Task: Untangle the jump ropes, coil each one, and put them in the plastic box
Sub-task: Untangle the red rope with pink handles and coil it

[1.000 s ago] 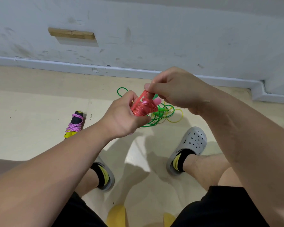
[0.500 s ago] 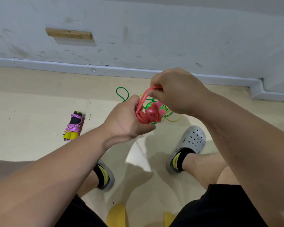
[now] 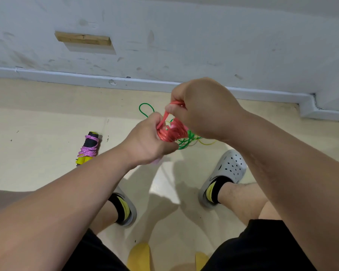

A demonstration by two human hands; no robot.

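Where both bare hands meet above the pale beige floor (image 3: 37,124), the landmark item is a tight coil of glossy red plastic jump rope (image 3: 171,133), held in the air.

- Left hand (image 3: 145,139): at the coil's left side, fingers (image 3: 155,119) curled round the red loops, gripping them.
- Right hand (image 3: 202,108): just above the coil, fingers pinching one red strand that runs taut up from the bundle.
- Loose tangle of thin green plastic jump rope (image 3: 186,142): on the floor behind the coil and partly hidden by it; one green loop shows at the coil's upper left.
- Thin yellow plastic rope (image 3: 208,142): mixed into the green tangle, right of the coil.
- Purple braided rope (image 3: 88,148): wound round black-and-yellow handles, lying on the floor well left of the coil.
- Grey perforated clog (image 3: 230,169): worn over a black-and-yellow sock, below and right of the coil; its pair (image 3: 130,211) is below and left.
- Small wooden block (image 3: 82,39): fixed to the scuffed white wall, far above and left of the coil.
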